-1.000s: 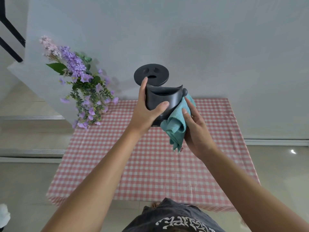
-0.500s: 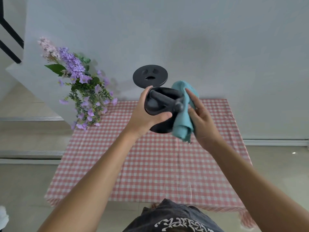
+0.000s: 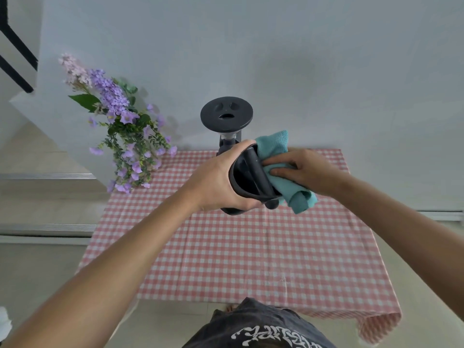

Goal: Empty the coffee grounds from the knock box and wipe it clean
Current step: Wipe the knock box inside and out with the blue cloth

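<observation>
Head view: above the checked tablecloth (image 3: 238, 252), left hand (image 3: 217, 183) wraps the black knock box (image 3: 247, 180), tipped sideways, bar across its dark mouth. Right hand (image 3: 305, 170) fingers press teal cloth (image 3: 281, 169) against it. Behind, a round-topped stand (image 3: 226, 114).

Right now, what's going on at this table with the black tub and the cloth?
A person is wiping out a black knock box held in the air above a pink checked tablecloth. The left hand grips the box, tilted so that its opening faces the camera, while the right hand presses a teal cloth against its rim and bar. No grounds show inside. A round black stand and purple flowers sit at the table's far edge.
</observation>
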Motion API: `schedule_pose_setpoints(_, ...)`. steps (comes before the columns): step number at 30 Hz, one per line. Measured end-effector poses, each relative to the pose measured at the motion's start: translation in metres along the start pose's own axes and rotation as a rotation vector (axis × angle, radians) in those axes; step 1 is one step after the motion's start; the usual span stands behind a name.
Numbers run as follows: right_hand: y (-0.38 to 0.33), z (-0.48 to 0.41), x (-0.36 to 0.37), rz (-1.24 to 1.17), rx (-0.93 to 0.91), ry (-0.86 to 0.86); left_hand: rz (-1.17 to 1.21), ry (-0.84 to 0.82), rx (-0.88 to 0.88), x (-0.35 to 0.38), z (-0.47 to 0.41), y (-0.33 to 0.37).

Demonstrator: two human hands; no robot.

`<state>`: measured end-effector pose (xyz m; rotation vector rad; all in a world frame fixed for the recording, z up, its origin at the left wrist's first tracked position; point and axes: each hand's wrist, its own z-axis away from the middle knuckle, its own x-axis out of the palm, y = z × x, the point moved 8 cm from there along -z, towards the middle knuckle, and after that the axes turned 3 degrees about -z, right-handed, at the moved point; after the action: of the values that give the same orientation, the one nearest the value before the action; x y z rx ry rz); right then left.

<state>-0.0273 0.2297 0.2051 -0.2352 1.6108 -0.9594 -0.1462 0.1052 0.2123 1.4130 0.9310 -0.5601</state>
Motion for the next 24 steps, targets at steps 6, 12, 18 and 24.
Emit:
schedule_pose_setpoints(6, 0.028, 0.017, 0.056, -0.561, 0.319, -0.095, -0.372, 0.151, 0.039, 0.001, 0.003, -0.013)
schedule_pose_setpoints(12, 0.031, 0.024, 0.065, -0.538, 0.332, -0.227, -0.384, 0.118, 0.019, 0.008, 0.009, -0.023)
schedule_pose_setpoints(18, 0.002, 0.007, 0.031, 0.029, -0.054, -0.104, -0.025, -0.071, -0.041, 0.023, 0.007, -0.017)
schedule_pose_setpoints(24, -0.001, 0.002, 0.018, 0.045, -0.053, -0.045, -0.054, 0.026, 0.016, 0.008, 0.003, -0.005)
